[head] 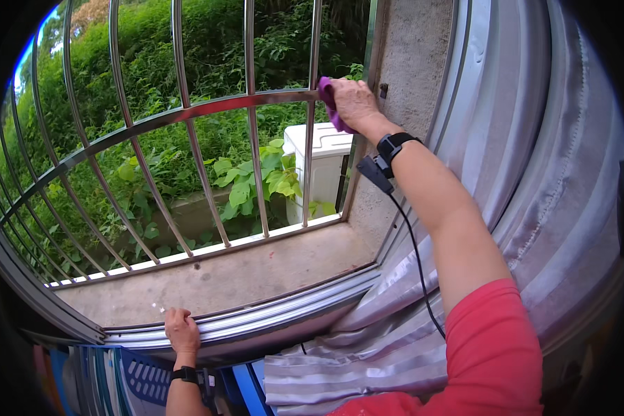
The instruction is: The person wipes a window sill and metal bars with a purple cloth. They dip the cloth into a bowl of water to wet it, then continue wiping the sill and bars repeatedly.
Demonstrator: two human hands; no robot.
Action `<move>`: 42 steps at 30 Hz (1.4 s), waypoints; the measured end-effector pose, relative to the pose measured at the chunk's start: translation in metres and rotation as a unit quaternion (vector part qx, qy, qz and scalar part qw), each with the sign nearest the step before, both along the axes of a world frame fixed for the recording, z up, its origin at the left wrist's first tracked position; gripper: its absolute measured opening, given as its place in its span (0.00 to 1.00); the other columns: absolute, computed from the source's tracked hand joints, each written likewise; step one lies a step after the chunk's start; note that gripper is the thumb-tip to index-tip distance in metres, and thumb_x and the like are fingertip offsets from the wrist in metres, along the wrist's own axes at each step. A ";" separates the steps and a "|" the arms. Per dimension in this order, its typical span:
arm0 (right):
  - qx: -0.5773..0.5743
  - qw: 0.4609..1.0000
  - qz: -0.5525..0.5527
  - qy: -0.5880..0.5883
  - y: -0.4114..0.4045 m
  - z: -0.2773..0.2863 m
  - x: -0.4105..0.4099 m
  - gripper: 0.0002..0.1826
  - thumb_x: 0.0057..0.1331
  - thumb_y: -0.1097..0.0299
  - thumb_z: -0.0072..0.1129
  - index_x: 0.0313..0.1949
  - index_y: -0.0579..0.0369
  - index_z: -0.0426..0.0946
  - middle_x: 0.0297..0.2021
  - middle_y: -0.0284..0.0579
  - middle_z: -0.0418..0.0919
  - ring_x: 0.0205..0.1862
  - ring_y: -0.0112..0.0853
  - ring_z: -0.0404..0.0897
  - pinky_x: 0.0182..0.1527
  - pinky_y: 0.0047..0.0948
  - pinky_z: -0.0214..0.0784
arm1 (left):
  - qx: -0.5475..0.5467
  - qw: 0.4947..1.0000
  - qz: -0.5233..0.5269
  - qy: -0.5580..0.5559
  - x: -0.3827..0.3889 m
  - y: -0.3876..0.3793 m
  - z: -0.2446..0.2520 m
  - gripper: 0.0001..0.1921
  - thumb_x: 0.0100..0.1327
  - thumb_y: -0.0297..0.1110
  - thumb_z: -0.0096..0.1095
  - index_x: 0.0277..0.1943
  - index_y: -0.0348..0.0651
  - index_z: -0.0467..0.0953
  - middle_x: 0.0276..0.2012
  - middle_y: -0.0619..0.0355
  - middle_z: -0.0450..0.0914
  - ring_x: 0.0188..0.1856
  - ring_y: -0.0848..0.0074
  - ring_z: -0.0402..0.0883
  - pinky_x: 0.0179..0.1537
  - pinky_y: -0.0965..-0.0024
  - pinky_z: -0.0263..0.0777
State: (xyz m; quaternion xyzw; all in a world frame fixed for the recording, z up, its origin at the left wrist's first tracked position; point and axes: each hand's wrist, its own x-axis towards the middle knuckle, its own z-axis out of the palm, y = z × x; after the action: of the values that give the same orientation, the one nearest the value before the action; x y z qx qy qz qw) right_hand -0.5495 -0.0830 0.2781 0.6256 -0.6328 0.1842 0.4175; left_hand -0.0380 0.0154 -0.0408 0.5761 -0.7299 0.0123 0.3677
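Note:
My right hand (354,104) is raised at the right end of the metal window grille's horizontal rail (218,106), holding a purple cloth (330,106) against or close to the rail's end. The cloth is bunched under my fingers. Lower left, my left hand (182,328) rests with curled fingers on the aluminium sliding-window track (270,309); its fingertips reach the sill's edge, and I see nothing in it. Both wrists wear black straps, the right one with a small device and a black cable (416,255).
The concrete sill (229,275) lies between track and grille. Grey striped curtains (530,171) hang at the right and spread below the track. A blue plastic basket (148,377) stands beneath the window at lower left. Outside are a white box-shaped unit (320,143) and dense plants.

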 end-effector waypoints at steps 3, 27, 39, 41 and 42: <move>-0.025 0.991 -0.109 0.078 0.004 0.001 -0.010 0.12 0.64 0.69 0.44 0.44 0.55 0.74 0.42 0.46 0.78 0.52 0.38 0.74 0.56 0.38 0.61 | -0.004 1.000 0.009 0.004 -0.001 0.001 -0.001 0.02 0.50 0.22 0.55 0.28 0.39 0.74 0.30 0.51 0.73 0.38 0.57 0.73 0.40 0.58 0.68; -0.225 0.665 0.340 -0.625 -0.029 0.042 0.021 0.12 0.61 0.73 0.44 0.34 0.59 0.79 0.26 0.47 0.82 0.27 0.37 0.82 0.29 0.37 0.74 | 0.014 1.000 -0.005 -0.022 -0.002 0.001 0.004 0.03 0.53 0.21 0.53 0.30 0.38 0.74 0.32 0.51 0.74 0.37 0.57 0.75 0.39 0.59 0.69; -0.297 0.824 0.202 -0.438 -0.014 -0.023 0.031 0.07 0.57 0.76 0.51 0.34 0.61 0.78 0.30 0.56 0.80 0.36 0.51 0.80 0.41 0.41 0.70 | 0.048 0.998 0.009 -0.036 -0.003 0.000 0.008 0.04 0.53 0.21 0.51 0.31 0.38 0.74 0.33 0.52 0.75 0.39 0.59 0.75 0.41 0.61 0.70; -0.301 0.697 0.364 -0.540 0.003 -0.051 0.045 0.07 0.60 0.76 0.49 0.35 0.61 0.76 0.29 0.50 0.79 0.33 0.46 0.78 0.40 0.38 0.69 | 0.049 0.998 0.005 -0.030 -0.002 0.000 0.007 0.04 0.53 0.20 0.51 0.31 0.37 0.74 0.33 0.51 0.75 0.38 0.59 0.75 0.41 0.61 0.70; -0.260 0.655 0.348 -0.618 0.015 -0.075 0.048 0.08 0.60 0.77 0.47 0.35 0.62 0.77 0.29 0.45 0.79 0.32 0.40 0.79 0.38 0.36 0.71 | 0.049 0.998 0.004 -0.030 -0.002 0.000 0.007 0.04 0.53 0.20 0.51 0.31 0.37 0.74 0.33 0.51 0.75 0.38 0.59 0.75 0.41 0.61 0.70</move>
State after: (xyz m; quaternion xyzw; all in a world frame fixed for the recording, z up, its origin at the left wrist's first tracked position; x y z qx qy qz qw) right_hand -0.5013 -0.0680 0.2030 0.4079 -0.4066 0.8173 -0.0185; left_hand -0.0399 0.0154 -0.0336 0.5959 -0.7379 -0.0043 0.3168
